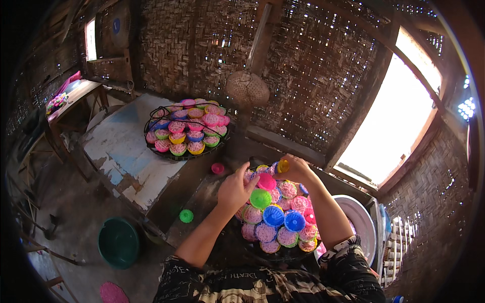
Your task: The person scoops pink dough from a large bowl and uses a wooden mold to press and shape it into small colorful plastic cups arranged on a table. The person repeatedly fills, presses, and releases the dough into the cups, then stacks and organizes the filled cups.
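Small plastic cups filled with pink shredded or noodle-like strands (265,231) are heaped in front of me on a dark round tray. Upside-down cups lie on the heap: a green one (260,198), a pink one (267,181) and blue ones (273,216). My right hand (293,168) has its fingers around a yellow cup (283,166) at the heap's far edge. My left hand (237,189) reaches over the far left of the heap, thumb and fingers apart, beside the pink cup; whether it touches a cup cannot be told.
A second tray of filled cups (177,138) stands on a worn board (130,151). Loose on the wood lie a pink cup (217,168) and a green cup (186,216). A metal basin (369,227) is at my right, a green tub (118,242) on the floor, a woven wall ahead.
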### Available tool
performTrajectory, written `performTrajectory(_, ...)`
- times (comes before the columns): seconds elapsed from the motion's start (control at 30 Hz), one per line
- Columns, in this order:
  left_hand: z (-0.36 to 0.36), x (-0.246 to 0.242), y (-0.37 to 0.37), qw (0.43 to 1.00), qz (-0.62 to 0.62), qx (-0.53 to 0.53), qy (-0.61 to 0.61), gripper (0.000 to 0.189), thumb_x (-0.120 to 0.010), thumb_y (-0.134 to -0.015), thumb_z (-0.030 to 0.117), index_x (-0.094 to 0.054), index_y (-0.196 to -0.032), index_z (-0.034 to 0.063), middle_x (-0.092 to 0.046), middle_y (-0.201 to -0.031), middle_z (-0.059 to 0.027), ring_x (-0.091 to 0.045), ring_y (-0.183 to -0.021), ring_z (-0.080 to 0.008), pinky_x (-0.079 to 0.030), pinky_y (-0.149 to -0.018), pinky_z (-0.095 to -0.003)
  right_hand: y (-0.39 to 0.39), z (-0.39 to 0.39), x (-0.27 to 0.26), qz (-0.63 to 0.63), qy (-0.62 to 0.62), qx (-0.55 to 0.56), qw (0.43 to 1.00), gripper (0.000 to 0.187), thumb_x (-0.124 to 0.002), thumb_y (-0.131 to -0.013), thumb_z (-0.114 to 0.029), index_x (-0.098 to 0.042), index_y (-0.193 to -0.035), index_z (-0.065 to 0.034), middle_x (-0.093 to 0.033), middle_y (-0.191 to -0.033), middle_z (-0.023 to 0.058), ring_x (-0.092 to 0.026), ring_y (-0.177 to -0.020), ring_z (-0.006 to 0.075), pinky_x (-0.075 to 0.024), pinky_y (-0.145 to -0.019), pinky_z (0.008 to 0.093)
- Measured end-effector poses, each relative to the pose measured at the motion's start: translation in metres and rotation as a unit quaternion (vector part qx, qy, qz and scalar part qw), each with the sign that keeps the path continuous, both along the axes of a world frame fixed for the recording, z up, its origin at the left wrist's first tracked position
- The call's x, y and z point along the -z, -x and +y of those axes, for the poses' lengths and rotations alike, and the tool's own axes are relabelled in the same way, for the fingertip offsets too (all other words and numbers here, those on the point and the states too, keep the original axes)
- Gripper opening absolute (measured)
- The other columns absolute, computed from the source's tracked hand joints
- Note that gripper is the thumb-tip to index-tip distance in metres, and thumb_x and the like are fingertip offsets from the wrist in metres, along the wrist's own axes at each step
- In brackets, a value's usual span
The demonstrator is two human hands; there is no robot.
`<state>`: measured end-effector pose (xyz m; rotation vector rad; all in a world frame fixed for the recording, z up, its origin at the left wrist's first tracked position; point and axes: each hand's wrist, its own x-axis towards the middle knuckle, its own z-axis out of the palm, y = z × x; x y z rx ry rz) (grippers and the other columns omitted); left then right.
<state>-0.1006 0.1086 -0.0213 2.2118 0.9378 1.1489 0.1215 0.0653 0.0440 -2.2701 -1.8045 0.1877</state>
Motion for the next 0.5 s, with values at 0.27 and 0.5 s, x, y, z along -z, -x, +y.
performTrajectory(0.27, 0.019, 0.007, -0.028, 0.991, 0.131, 0.015, 0.025, 0.061, -0.060, -0.082, 0.040, -0.042, -0.129, 0.0074, -0.065, -0.087, -0.0199, -0.063, -0.079, -0.0360, -0.051, -0.069, -0.0450, -0.004, 0.001, 0.018, -0.013, 0.035, -0.005, 0.999, 0.081, -0.075, -0.056, -0.060, -0.057, -0.110, -0.0024, -0.063, -0.093, 0.0222, -0.060, -0.095, 0.0363, -0.0475, -0.082, 0.0418)
performTrajectory(0.5, 0.023, 0.018, -0.033, 0.996, 0.079, 0.033, 0.033, 0.061, -0.063, -0.079, 0.037, -0.041, -0.130, 0.0098, -0.065, -0.085, -0.0161, -0.063, -0.076, -0.0343, -0.050, -0.067, -0.0449, -0.001, 0.001, 0.014, -0.018, 0.068, 0.004, 0.998, 0.079, -0.074, -0.055, -0.060, -0.059, -0.106, -0.0017, -0.063, -0.095, 0.0210, -0.060, -0.095, 0.0347, -0.0472, -0.083, 0.0411)
